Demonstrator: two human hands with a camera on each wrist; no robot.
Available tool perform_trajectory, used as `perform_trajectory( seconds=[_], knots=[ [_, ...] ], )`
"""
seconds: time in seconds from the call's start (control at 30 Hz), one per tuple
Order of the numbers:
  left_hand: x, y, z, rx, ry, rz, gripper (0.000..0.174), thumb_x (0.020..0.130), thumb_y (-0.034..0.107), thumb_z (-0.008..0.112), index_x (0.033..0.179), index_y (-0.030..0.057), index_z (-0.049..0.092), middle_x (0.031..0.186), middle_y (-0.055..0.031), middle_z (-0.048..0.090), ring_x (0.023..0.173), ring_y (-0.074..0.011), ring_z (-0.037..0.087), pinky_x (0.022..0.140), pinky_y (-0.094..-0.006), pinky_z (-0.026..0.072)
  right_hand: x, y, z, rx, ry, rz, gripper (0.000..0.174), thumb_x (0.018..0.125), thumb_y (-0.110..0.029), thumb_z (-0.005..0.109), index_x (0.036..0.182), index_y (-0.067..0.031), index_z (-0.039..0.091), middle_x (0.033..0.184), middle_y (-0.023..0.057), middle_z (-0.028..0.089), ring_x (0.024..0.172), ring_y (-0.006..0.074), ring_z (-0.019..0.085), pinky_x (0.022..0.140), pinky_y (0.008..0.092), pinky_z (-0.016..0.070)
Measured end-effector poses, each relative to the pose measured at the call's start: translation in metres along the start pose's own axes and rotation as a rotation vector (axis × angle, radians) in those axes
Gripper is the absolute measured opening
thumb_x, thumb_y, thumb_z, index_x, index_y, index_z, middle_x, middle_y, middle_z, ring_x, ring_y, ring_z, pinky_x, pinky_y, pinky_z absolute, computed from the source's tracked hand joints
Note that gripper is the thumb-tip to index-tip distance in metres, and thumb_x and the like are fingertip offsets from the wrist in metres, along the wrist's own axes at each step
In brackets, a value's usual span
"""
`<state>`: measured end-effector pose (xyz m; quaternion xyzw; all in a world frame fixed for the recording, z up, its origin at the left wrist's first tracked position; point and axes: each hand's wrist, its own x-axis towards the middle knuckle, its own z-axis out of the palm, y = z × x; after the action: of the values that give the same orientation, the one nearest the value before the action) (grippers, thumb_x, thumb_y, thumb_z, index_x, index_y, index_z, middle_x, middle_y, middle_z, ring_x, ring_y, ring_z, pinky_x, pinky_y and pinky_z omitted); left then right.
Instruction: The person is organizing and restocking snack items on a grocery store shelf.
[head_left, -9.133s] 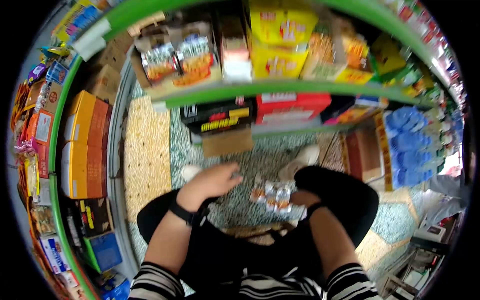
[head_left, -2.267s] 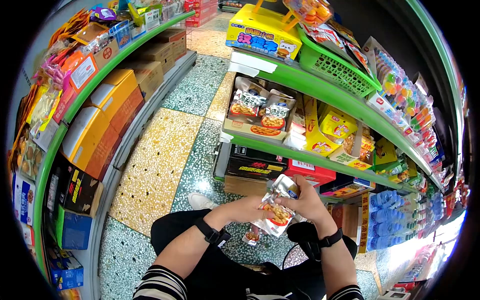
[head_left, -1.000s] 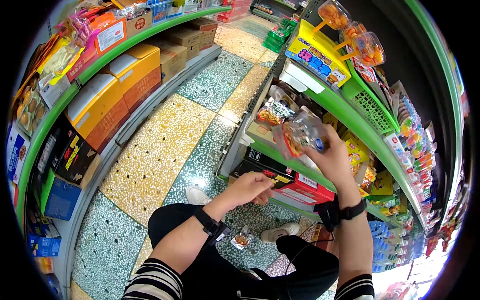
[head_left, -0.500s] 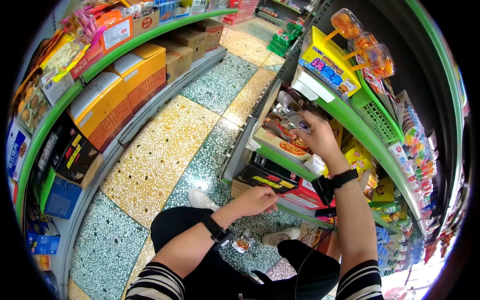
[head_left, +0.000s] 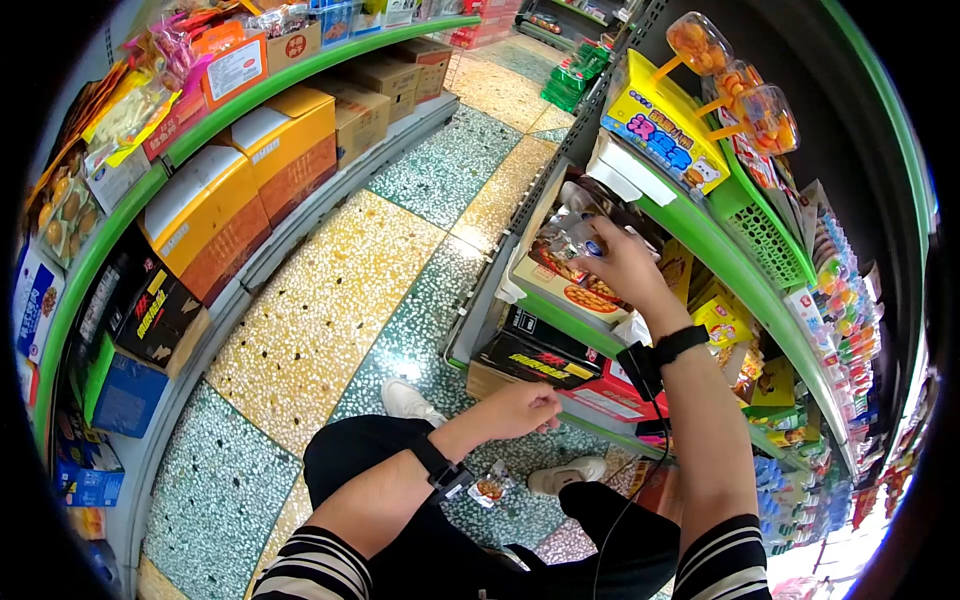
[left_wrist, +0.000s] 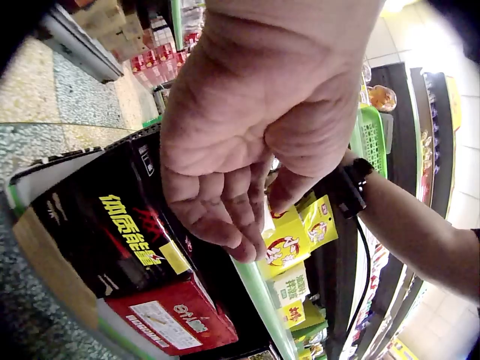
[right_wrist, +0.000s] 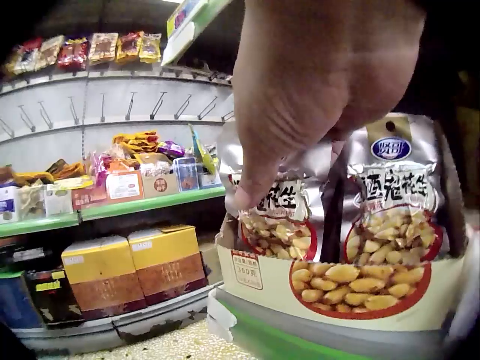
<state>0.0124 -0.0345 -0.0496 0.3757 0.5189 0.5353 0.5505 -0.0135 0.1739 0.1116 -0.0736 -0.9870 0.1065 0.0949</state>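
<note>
My right hand (head_left: 622, 262) reaches into a display box (right_wrist: 360, 298) on the shelf and pinches a silver peanut packet (right_wrist: 283, 225). Its thumb lies over the packet's front, while the other fingers are hidden behind. Beside it in the right wrist view, a second peanut packet (right_wrist: 391, 199) stands upright in the same box. My left hand (head_left: 515, 410) hangs loosely curled with nothing in it, near the black carton (head_left: 537, 358) on the lower shelf. A small snack packet (head_left: 490, 487) lies on the floor between my feet.
A yellow box (head_left: 665, 130) and green basket (head_left: 765, 235) sit on the shelf above. A red carton (head_left: 610, 393) stands beside the black one. Orange cartons (head_left: 205, 225) line the left shelf across the tiled aisle. A cable (head_left: 628, 508) runs down from my right wrist.
My right hand has carried the packet from over my lap up to the display box and lowered it in. My left hand has let go of the packet and drawn back.
</note>
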Motion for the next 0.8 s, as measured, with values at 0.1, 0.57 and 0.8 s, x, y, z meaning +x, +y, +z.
perform_trajectory(
  seconds=[0.1, 0.57, 0.8],
  knots=[
    [0.0, -0.002, 0.0, 0.0, -0.011, 0.002, 0.026, 0.1, 0.024, 0.048, 0.107, 0.0015, 0.059, 0.097, -0.0063, 0.068, 0.079, -0.0112, 0.064, 0.066, -0.0247, 0.0503, 0.002, -0.007, 0.006, -0.077, 0.132, -0.024, 0.058, 0.077, -0.032, 0.075, 0.125, -0.0074, 0.053, 0.104, 0.0195, 0.065, 0.099, 0.0391, 0.06, 0.083, 0.0442, 0.048],
    [0.002, -0.002, 0.002, 0.037, -0.027, 0.002, 0.025, 0.1, 0.021, 0.048, 0.108, -0.0009, 0.058, 0.095, -0.0064, 0.067, 0.079, -0.0118, 0.063, 0.068, -0.0254, 0.0503, -0.009, -0.011, 0.018, -0.588, 0.318, -0.08, 0.063, 0.078, -0.045, 0.069, 0.131, -0.017, 0.051, 0.119, 0.0055, 0.061, 0.116, 0.027, 0.051, 0.096, 0.0514, 0.0362],
    [0.006, -0.009, 0.005, 0.054, -0.027, 0.009, 0.024, 0.099, 0.019, 0.049, 0.106, -0.0016, 0.058, 0.094, -0.0066, 0.067, 0.077, -0.0116, 0.062, 0.068, -0.0247, 0.0502, -0.01, -0.005, 0.035, -0.589, 0.295, -0.075, 0.051, 0.08, -0.036, 0.069, 0.126, -0.0178, 0.056, 0.121, 0.0025, 0.061, 0.113, 0.0234, 0.055, 0.094, 0.0488, 0.0395]
  ],
)
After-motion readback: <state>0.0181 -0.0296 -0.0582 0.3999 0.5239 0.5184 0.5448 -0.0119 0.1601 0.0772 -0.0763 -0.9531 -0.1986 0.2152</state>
